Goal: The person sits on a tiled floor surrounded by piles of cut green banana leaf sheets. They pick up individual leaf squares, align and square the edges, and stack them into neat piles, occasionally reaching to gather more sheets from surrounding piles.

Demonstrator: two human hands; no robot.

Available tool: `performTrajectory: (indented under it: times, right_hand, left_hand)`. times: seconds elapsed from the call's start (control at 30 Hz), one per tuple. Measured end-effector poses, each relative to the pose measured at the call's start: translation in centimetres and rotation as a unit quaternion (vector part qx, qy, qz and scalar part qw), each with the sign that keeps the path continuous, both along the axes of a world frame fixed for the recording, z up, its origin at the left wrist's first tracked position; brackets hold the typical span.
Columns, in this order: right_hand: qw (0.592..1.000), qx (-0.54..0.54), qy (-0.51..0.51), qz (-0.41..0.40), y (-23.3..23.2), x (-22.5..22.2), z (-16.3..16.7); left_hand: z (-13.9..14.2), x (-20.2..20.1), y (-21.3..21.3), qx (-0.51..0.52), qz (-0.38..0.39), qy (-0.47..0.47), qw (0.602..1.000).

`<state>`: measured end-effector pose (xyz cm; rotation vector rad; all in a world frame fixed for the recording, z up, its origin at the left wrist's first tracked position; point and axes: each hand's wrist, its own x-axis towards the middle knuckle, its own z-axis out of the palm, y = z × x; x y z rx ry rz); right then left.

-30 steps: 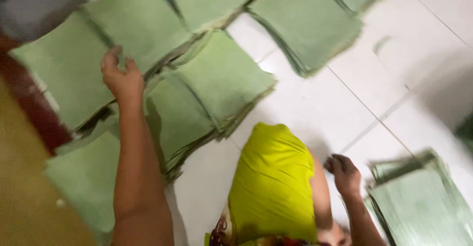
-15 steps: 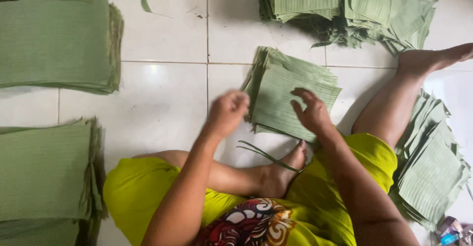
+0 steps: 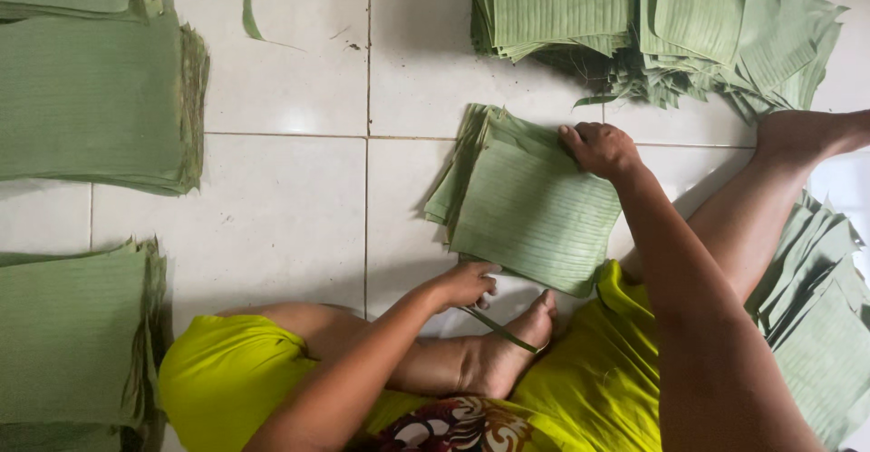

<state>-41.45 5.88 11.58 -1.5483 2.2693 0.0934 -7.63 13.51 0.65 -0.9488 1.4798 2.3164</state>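
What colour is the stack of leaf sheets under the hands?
Green with fine lines, the leaf stack, head view.

A single head-worn camera looks almost straight down at the white tiled floor (image 3: 272,207), from close above a person seated on it. The small stack of cut banana-leaf sheets (image 3: 530,203) lies just right of the frame's centre. Below that stack, the wearer's own arms and yellow-clad legs (image 3: 227,370) enter from the bottom edge. No second view shares the scene.
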Motion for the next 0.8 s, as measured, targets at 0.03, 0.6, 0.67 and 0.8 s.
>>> performTrajectory:
  times: [0.03, 0.6, 0.67, 0.8]
  right_hand:
    - [1.000, 0.025, 0.000, 0.012, 0.0, 0.1, 0.0]
    - [0.948, 0.216, -0.235, -0.005, 5.3, -3.5, 0.7]
    - [0.974, 0.171, -0.150, 0.010, 5.9, -1.7, 1.4]
    - [0.985, 0.113, 0.113, 0.070, 7.7, 5.2, 4.9]
  left_hand:
    - [0.2, -0.3, 0.2, -0.009, 0.008, 0.011, 1.000]
    - [5.1, 2.4, -1.0, -0.370, -0.155, -0.048, 0.915]
    - [9.0, 3.0, -2.1, -0.397, -0.178, -0.113, 0.893]
    - [17.4, 1.4, -2.7, -0.655, -0.016, -0.027, 0.755]
